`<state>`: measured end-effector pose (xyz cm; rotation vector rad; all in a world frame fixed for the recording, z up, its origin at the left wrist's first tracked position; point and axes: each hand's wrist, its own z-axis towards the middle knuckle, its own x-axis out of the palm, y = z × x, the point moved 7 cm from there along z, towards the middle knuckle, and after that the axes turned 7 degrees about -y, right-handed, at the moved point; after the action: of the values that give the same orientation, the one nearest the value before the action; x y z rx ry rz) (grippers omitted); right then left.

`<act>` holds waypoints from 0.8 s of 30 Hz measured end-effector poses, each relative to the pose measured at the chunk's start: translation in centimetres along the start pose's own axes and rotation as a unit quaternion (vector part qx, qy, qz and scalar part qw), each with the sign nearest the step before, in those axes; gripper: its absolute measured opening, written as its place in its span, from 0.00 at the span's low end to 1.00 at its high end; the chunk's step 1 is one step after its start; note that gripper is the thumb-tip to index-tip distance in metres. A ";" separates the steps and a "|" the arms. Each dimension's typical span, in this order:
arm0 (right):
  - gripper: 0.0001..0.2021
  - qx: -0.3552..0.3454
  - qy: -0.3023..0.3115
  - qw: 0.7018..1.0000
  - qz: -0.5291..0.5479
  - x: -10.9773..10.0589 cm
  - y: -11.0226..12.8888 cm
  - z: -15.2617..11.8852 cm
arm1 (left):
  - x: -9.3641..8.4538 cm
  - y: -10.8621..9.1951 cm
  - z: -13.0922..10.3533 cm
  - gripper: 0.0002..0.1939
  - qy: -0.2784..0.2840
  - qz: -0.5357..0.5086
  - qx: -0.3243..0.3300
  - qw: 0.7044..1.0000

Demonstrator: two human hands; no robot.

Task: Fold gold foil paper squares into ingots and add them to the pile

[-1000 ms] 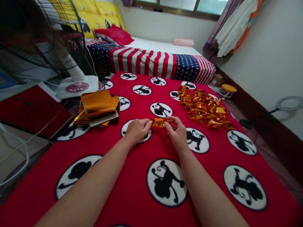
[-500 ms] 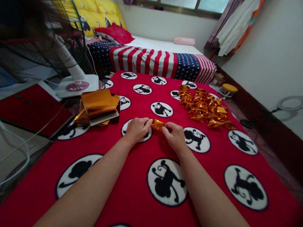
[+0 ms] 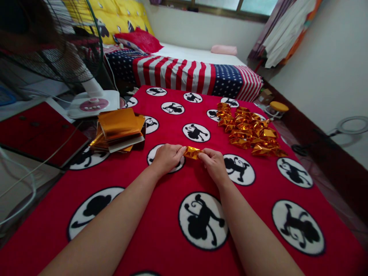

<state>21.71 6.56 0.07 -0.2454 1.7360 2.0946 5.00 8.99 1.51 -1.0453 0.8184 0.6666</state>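
Note:
A small folded piece of shiny gold foil paper (image 3: 192, 152) is held level between my two hands over the red cloth with monkey prints (image 3: 169, 199). My left hand (image 3: 167, 158) pinches its left end between thumb and fingers. At the right end, my right hand (image 3: 213, 163) grips it the same way. To the left lies a stack of flat gold foil sheets (image 3: 120, 124). Several folded gold foil pieces (image 3: 248, 130) sit in a cluster at the back right of the cloth.
A fan with a white base (image 3: 96, 102) stands at the left beside a dark red panel (image 3: 40, 132) and white cables. Behind the cloth is a bed with a striped cover (image 3: 178, 73). A yellow-topped stool (image 3: 278, 107) is at the right.
My right hand has shifted slightly to the right, and more of the foil piece shows between my hands. My left hand has hardly moved.

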 end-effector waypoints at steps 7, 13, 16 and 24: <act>0.14 0.031 0.005 0.998 0.054 0.1 -0.1 0.0 | 0.1 0.0 0.1 0.25 0.016 0.018 -0.005 1.000; 0.14 0.033 0.049 0.994 0.087 0.7 0.1 -0.2 | 0.0 0.2 0.2 0.25 0.014 -0.003 -0.022 1.000; 0.14 0.036 0.039 0.994 0.097 0.5 0.2 -0.1 | 0.1 0.1 0.3 0.25 0.018 -0.007 -0.017 1.000; 0.14 0.030 0.018 0.995 0.092 0.4 0.2 0.0 | 0.1 0.1 0.1 0.25 0.019 -0.010 -0.017 1.000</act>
<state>21.27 6.61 0.12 -0.1105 1.9042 2.1728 5.00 9.18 1.37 -1.0977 0.8316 0.6471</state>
